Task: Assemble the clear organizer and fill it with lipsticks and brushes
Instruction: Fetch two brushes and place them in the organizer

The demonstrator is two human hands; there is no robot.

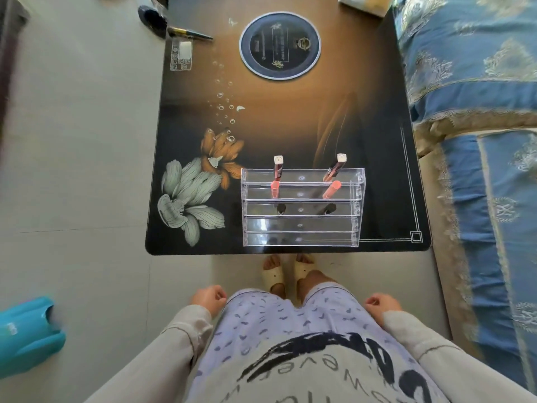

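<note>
Clear organizer (302, 225) stood on table (290, 126), two lipsticks (278, 170) inside; likely light, brittle, slick (grip side walls). Left hand (208, 298), right hand (383, 305) hung empty, loosely curled.

Only "ever" reads on the shirt (319, 370); print on the disc (279, 45) is illegible.

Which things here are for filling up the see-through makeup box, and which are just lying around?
For the job: clear organizer; left lipstick and right lipstick standing in it; brush at the table's far left corner.

Just lying about: round black disc on the table; teal thing on the floor; blue bedspread.
</note>
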